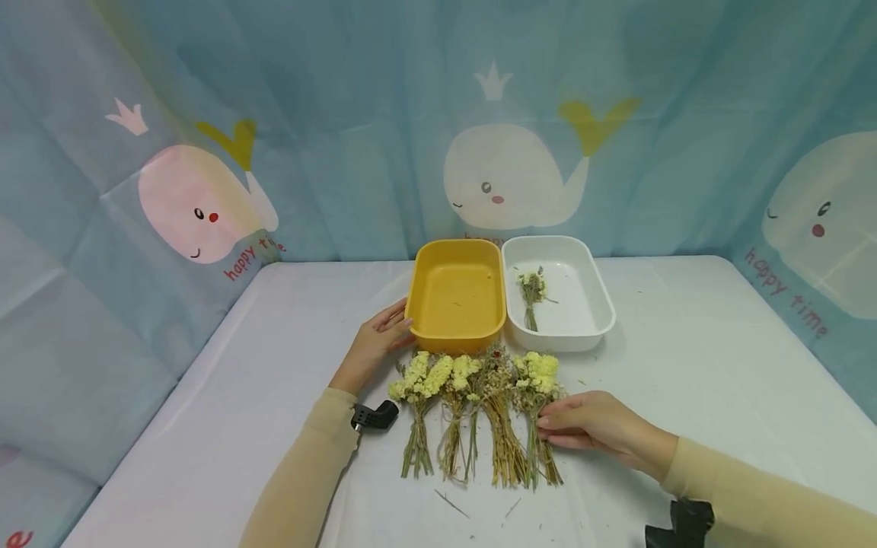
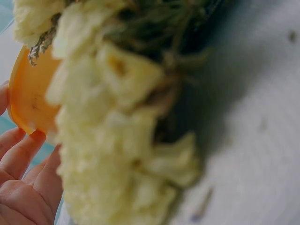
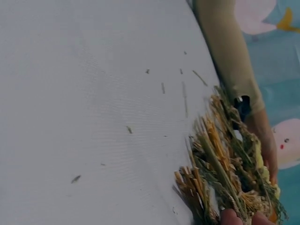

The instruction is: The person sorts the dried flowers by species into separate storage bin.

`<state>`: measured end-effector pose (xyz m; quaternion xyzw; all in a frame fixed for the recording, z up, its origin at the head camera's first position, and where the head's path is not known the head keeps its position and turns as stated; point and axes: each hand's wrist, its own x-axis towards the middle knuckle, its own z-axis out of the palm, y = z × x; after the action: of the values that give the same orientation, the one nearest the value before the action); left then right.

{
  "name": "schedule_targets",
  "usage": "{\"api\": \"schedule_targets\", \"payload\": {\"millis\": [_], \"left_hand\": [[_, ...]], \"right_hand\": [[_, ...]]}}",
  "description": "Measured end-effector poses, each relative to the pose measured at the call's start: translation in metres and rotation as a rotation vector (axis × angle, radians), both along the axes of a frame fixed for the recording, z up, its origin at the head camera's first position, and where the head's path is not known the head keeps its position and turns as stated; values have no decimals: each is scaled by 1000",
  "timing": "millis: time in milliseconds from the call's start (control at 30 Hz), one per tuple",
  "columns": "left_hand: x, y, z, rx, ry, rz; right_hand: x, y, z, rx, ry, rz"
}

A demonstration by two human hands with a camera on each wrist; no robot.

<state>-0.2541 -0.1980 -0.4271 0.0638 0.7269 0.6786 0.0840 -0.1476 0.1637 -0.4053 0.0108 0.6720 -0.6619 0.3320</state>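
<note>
My left hand lies against the left side of a yellow tub, its fingers touching the outer wall. My right hand pinches the stems of the rightmost bunch of dried flowers, which has pale yellow heads. To its left, more dried bunches lie in a row, heads toward the tubs: a yellow-headed bunch, another tied with twine, and a brownish one. Blurred pale yellow blooms fill much of the left wrist view. At the right wrist view's bottom edge, fingertips meet the stems.
A white tub stands right beside the yellow one, with one small dried bunch inside. Broken stem bits are scattered on the white table. A blue curtain with printed whales hangs behind and at both sides.
</note>
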Motion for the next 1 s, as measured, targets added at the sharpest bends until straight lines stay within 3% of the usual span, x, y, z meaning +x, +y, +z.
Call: {"api": "schedule_targets", "payload": {"millis": [533,1000], "left_hand": [[-3,-1,0,-9,-18,16],[-3,0,0,-3,-11,13]], "right_hand": [[2,-17,0,166,96,-29],[5,-8,2,144,134,-55]]}}
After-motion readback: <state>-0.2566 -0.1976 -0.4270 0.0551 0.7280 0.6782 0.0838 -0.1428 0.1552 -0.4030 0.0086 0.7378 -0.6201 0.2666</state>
